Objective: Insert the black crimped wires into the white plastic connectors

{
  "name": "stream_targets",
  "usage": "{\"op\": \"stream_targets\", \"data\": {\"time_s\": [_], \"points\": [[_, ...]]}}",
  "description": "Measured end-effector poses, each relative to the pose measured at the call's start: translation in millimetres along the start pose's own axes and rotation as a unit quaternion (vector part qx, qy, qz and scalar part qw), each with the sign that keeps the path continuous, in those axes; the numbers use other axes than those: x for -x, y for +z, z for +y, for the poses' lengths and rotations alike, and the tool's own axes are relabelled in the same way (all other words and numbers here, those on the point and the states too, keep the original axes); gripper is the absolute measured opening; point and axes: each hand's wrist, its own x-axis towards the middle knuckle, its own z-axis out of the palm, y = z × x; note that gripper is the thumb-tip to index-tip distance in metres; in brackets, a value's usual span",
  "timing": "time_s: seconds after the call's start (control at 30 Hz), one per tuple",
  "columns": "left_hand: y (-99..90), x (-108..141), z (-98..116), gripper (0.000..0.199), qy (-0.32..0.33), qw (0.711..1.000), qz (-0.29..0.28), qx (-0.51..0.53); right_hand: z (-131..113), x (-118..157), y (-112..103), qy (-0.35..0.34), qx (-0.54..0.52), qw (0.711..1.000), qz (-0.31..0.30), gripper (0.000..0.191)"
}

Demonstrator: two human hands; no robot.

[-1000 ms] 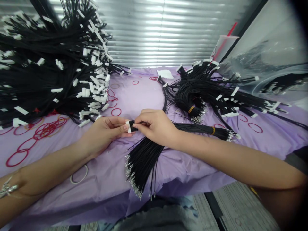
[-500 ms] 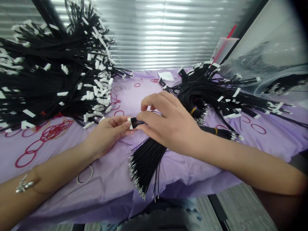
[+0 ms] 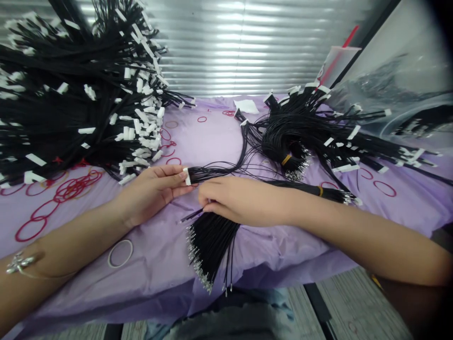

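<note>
My left hand [image 3: 152, 191] pinches a small white connector [image 3: 187, 176], from which a thin bunch of black wires [image 3: 215, 172] runs right and up toward the right-hand heap. My right hand [image 3: 240, 200] lies closed over a thick bundle of black wires [image 3: 210, 245], just below that bunch. The bundle's silver crimped terminals [image 3: 198, 267] fan out toward the near edge. Under my right hand, the bundle's upper part is hidden.
Large heaps of black wires with white connectors [image 3: 81, 104] [image 3: 318, 132] lie left and right on a lilac sheet [image 3: 283, 245]. Red rubber bands [image 3: 74, 186] and a pale rubber band [image 3: 120, 253] lie on it. A yellow-banded wire bundle [image 3: 318, 191] passes behind my right forearm.
My right hand has moved back and down from the connector, uncovering the black wires running from it. My left hand still holds the connector.
</note>
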Motion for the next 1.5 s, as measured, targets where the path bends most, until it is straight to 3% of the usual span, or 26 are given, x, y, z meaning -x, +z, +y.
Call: {"op": "stream_targets", "data": {"time_s": [0.07, 0.2, 0.43, 0.73, 1.07, 1.5], "points": [[-0.1, 1, 0, 0.004, -0.004, 1.000, -0.005, -0.006, -2, 2, -1, 0.028, -0.028, 0.998, 0.045, 0.015], [3.3, 5, 3, 0.004, -0.013, 1.000, 0.001, -0.015, 1, 3, 1, 0.015, -0.125, 0.985, 0.115, 0.018], [5.3, 5, 3, 0.004, 0.002, 1.000, -0.010, -0.006, 3, 0, 4, 0.023, -0.222, 0.957, 0.184, 0.015], [3.0, 6, 1, 0.006, 0.003, 0.999, -0.017, -0.037, 22, -6, -2, 0.139, -0.155, 0.941, 0.267, 0.010], [-0.5, 4, -1, 0.008, 0.005, 0.999, -0.039, -0.022, 23, -7, 2, 0.122, -0.167, 0.939, 0.275, 0.014], [0.7, 6, 0, 0.013, 0.002, 0.999, -0.024, -0.035, 23, -8, 1, 0.141, -0.177, 0.937, 0.266, 0.014]]}}
